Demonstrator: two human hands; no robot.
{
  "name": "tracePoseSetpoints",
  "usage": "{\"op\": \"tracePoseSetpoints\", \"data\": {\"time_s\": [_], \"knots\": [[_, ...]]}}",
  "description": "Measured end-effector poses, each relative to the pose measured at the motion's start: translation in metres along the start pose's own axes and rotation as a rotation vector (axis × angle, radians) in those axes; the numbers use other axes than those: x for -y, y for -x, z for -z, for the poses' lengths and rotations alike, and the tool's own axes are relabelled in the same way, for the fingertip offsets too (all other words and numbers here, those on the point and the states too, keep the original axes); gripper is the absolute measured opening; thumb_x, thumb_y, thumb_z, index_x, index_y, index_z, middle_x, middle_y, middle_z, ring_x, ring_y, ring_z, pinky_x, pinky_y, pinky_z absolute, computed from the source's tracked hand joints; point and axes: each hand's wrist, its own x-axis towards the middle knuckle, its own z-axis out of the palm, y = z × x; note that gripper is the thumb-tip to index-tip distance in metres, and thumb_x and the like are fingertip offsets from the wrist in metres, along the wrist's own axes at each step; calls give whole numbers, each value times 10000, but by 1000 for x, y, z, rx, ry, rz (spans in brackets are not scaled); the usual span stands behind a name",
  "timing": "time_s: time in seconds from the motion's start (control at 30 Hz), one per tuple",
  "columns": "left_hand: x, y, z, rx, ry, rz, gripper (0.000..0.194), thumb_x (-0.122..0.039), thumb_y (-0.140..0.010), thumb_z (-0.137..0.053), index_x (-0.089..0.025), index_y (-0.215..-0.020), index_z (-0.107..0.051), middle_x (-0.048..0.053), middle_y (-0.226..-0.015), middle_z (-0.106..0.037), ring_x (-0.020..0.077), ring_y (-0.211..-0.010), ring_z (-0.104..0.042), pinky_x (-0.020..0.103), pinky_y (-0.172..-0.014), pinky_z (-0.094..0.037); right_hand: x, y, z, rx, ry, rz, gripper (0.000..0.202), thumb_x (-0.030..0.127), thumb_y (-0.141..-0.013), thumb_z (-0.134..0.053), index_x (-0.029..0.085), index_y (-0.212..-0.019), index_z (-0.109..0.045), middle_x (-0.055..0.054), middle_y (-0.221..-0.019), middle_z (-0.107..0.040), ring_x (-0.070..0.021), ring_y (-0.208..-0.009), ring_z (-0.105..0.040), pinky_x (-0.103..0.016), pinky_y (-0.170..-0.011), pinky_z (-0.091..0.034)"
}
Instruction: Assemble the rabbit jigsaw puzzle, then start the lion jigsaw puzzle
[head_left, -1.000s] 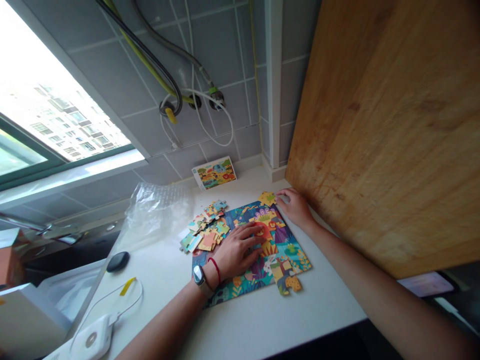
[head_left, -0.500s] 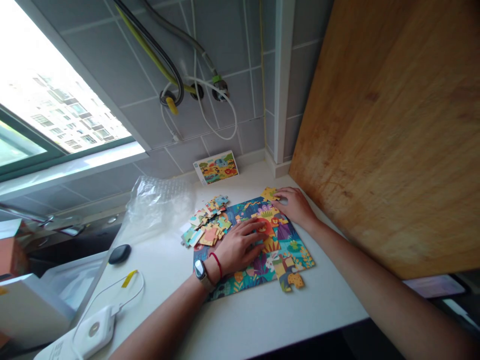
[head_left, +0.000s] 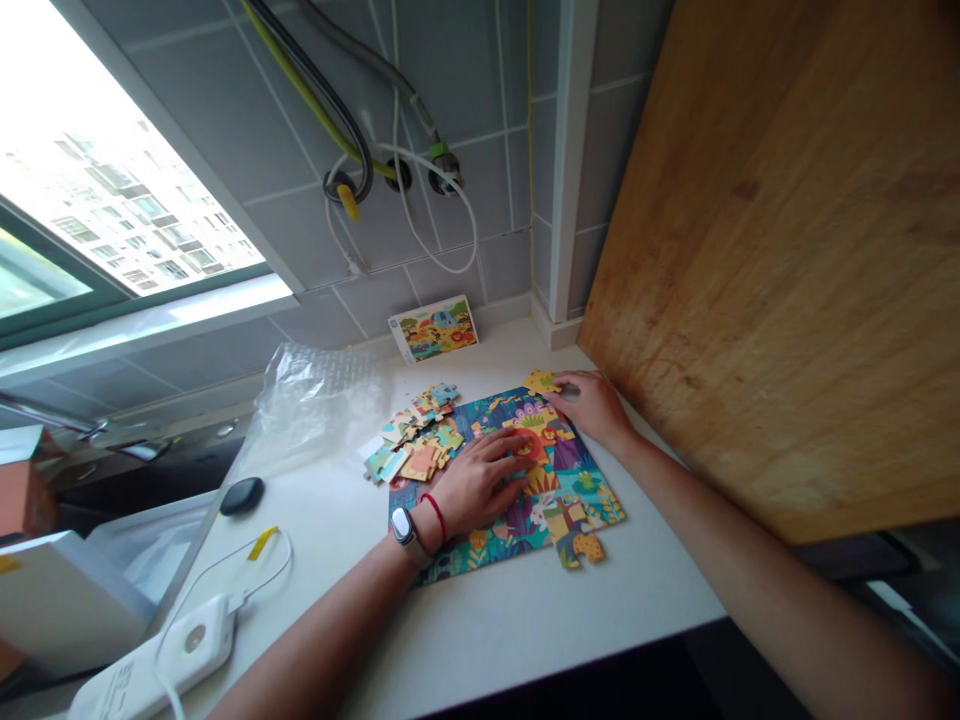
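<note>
My left hand (head_left: 480, 485) lies flat with fingers spread across a colourful illustrated puzzle board (head_left: 596, 495), its fingertips over joined pieces with a lion picture. At the board's top right corner, my right hand (head_left: 596, 405) pinches the edge of a yellow puzzle piece (head_left: 540, 381) between thumb and forefinger. A heap of loose puzzle pieces (head_left: 416, 445) covers the board's upper left edge and spills onto the white counter. Over the lower right edge hang a few joined pieces (head_left: 574, 530) with a green and orange pattern.
A picture card (head_left: 435, 330) leans against the tiled wall, beside a crumpled clear plastic bag (head_left: 319, 400). On the left are a black oval object (head_left: 241, 496) and a white power bank (head_left: 161, 660) with a cable. A large wooden panel (head_left: 772, 270) borders the right side.
The camera view has shifted slightly. Both hands stay in nearly the same places, left on the board, right at the yellow piece.
</note>
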Motion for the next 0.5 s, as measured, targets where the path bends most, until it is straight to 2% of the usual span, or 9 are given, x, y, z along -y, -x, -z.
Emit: {"op": "tracePoseSetpoints", "data": {"time_s": [0.23, 0.37, 0.43, 0.5], "knots": [[-7, -1, 5, -31, -74, -59, 251, -297, -1063, -517, -224, -1195, -717, 96, -1353, -699, 273, -1355, -577, 463, -1118, -507, -8, -2, -4, 5, -16, 28, 171, 314, -922, -670, 199, -987, -778, -131, -1079, -782, -284, -1048, -716, -430, -992, -535], [-26, -4, 12, 16, -63, -103, 272, -354, -1079, -506, -235, -1205, -716, 94, -1265, -731, 255, -1274, -627, 423, -1074, -525, -7, -2, -4, 24, 24, 16, 168, 309, -933, -654, 207, -975, -781, -114, -1040, -774, -273, -1016, -702, -422, -989, -523], [-41, -5, 14, 59, -40, -119, 290, -401, -1079, -507, -235, -1195, -714, 94, -1185, -750, 247, -1162, -678, 394, -993, -557, -5, -2, -4, 31, 51, 3, 162, 305, -927, -663, 210, -976, -785, -110, -1039, -769, -268, -1015, -694, -416, -997, -513], [-56, -3, 13, 105, -55, -48, 339, -500, -1061, -524, -235, -1164, -709, 82, -1013, -758, 242, -946, -723, 367, -820, -587, -3, -1, -3, 42, 61, -11, 154, 293, -926, -668, 211, -976, -789, -107, -1038, -766, -261, -1019, -688, -407, -1005, -506]]}}
